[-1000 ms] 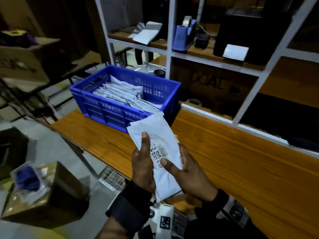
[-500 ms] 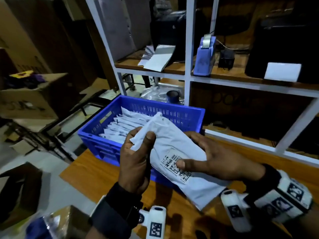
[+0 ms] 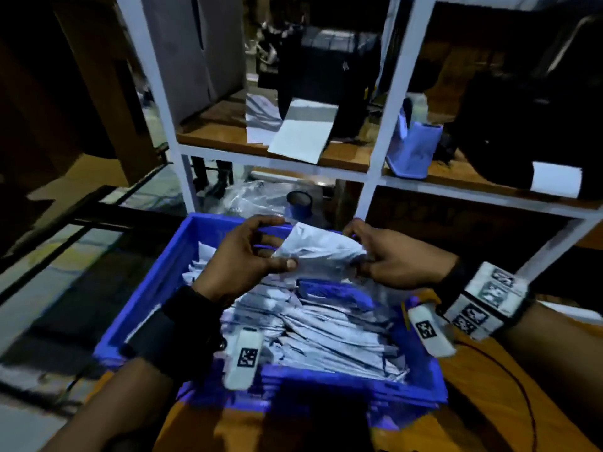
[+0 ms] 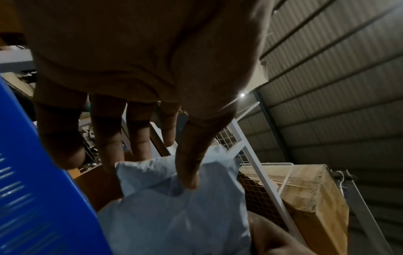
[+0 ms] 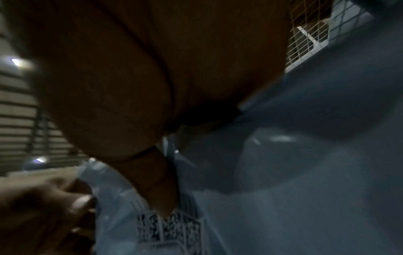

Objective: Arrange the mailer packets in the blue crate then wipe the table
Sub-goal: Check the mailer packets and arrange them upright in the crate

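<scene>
A white mailer packet (image 3: 321, 252) hangs over the far half of the blue crate (image 3: 153, 282), held at both ends. My left hand (image 3: 248, 256) pinches its left end, thumb on top, as the left wrist view shows on the packet (image 4: 174, 198). My right hand (image 3: 388, 256) pinches the right end; its thumb presses near the barcode label on the packet (image 5: 283, 198). Several white packets (image 3: 326, 331) lie stacked in rows inside the crate. The crate stands on the wooden table (image 3: 489, 402).
A white-framed shelf unit (image 3: 378, 125) rises just behind the crate, carrying a black printer (image 3: 326, 76), loose paper and a blue tape dispenser (image 3: 414, 148). Clear plastic wrap and a dark cup (image 3: 298, 203) sit behind the crate. Floor and cardboard boxes lie to the left.
Both hands have carried the packet forward from in front of my body to over the crate. The view has closed in on the crate.
</scene>
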A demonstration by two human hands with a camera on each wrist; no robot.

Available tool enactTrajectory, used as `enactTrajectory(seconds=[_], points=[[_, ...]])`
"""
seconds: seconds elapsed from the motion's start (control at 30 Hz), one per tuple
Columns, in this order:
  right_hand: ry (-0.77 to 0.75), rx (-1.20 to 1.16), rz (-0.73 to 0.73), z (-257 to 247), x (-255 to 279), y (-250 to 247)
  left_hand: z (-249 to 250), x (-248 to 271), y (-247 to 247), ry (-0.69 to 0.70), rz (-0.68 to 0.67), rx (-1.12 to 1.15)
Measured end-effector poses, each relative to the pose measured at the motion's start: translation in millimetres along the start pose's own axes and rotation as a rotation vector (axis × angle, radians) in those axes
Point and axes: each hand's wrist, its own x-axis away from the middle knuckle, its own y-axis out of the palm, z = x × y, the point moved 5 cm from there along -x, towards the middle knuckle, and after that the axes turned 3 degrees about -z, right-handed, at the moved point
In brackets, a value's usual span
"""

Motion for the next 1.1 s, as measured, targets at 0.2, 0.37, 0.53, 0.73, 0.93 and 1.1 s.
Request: enactTrajectory(seconds=[0.2,0.37,0.53,0.73,0.93,1.1], points=[[0.248,0.094,0.022,31.0,-45.9,24.1,-20.8,-54.2,-12.0,-0.001,-0.045,-0.111],[0.327,0.412,0.043,43.6,-63.3,61.1,-28.4,-87.1,26.9,0.052,-0.286,-0.399],[0.413,0.591,-0.057,52.9,-72.5,92.0,-44.4,-108.1,81.3,0.126,-0.553,-1.079],[0.479,0.481,-0.15,68.2,-74.8,112.4,-75.6,-116.6,104.3,0.081,-0.692,-1.242],[0.564,0.401,-0.307,94.3,-59.4,94.8,-101.0,-118.4,102.1,0.005,-0.756,-1.257],[0.564,0.393,-0.397,97.8,-70.4,100.1,-112.8,-114.0,110.4,-0.014,-0.84,-1.304]])
